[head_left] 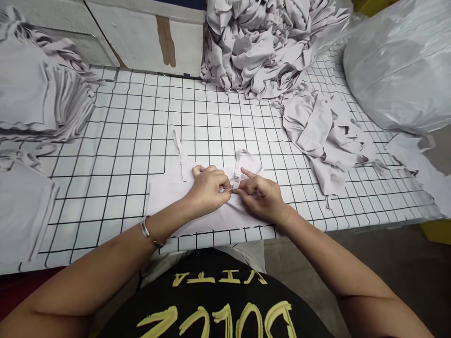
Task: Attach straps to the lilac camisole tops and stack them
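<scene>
A pale pinkish camisole (169, 199) lies flat at the table's front edge, its two thin straps pointing away from me. The left strap (182, 162) rests loose on the cloth. Beside the right strap (238, 169), which has a small slider on it, both my hands pinch the camisole's top edge. My left hand (209, 188) is closed on that edge, fingertips pressed together. Close against it, my right hand (260, 195) also pinches the edge near the strap's base, index finger partly raised. Fingers hide the exact spot between them.
Stacked flat garments (28, 89) stand at the left, with another pile (24, 206) nearer me. A large heap of crumpled garments (268, 47) is at the back, beside a cardboard box (141, 37). Loose garments (324, 131) and a big plastic bag (401, 70) occupy the right.
</scene>
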{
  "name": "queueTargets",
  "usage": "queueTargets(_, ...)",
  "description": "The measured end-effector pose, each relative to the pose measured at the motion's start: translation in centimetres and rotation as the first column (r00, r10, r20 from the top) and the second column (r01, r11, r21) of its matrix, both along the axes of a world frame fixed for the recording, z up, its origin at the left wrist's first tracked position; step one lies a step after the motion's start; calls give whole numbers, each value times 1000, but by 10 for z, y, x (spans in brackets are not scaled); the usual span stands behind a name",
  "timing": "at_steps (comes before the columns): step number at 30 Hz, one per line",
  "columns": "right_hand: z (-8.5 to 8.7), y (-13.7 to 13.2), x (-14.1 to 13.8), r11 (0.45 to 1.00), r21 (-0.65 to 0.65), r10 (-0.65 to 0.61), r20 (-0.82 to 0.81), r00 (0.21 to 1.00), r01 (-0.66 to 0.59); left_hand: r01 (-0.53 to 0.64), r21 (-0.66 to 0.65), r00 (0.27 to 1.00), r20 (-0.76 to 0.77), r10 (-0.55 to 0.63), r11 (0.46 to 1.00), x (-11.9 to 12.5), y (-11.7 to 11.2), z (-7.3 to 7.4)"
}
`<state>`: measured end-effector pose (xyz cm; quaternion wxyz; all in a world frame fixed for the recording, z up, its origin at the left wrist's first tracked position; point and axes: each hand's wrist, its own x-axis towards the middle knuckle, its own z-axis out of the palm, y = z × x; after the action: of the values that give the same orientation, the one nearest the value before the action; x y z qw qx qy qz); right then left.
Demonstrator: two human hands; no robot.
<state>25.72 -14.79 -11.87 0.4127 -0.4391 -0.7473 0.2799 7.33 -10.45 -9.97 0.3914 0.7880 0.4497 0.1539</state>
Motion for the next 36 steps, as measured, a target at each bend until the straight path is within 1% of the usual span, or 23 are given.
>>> queueTargets(2,1,1,0,1000,-25,9,-39,999,-10,-3,-3,1000,5,3,1000,0,0,0)
queueTargets(4,2,1,0,997,-81,8,-83,997,-15,-7,-3,1000,12,8,1000,0,0,1)
queueTargets(7,3,1,0,992,-127,-18,-111,994,4,-14,8,1000,16,14,1000,0,-1,0)
queueTargets(10,2,1,0,996,-87,-20,-61,998,15,-22,-2,1000,14,22,1000,1,-1,1)
queueTargets(15,-1,2,5,994,83,68,51,996,-72,-18,-26,1000,9,18,1000,0,0,2)
queueTargets(17,-1,2,7,992,82,91,86,992,-98,-18,-31,1000,8,18,999,1,1,3)
queueTargets(19,-1,3,8,993,40,106,116,988,-111,-18,-37,1000,9,19,999,1,1,3)
queueTargets(22,-2,3,5,997,15,72,88,994,-74,-22,-43,1000,8,23,999,2,2,3)
queueTargets(25,-1,2,0,1000,-10,-12,-30,999,12,-24,-64,1000,15,25,998,2,2,4)
queueTargets(27,1,1,-1,998,-51,-38,-105,994,33,-27,-71,999,25,29,997,1,2,4)
queueTargets(29,2,1,-2,995,-91,-52,-142,988,39,-29,-63,999,34,32,998,1,1,3)
queueTargets(33,2,2,-1,989,-135,-74,-155,985,53,-24,-47,999,33,25,999,1,1,3)
queueTargets(36,2,3,-2,994,-103,-60,-110,992,49,-15,-58,1000,13,16,998,1,2,3)
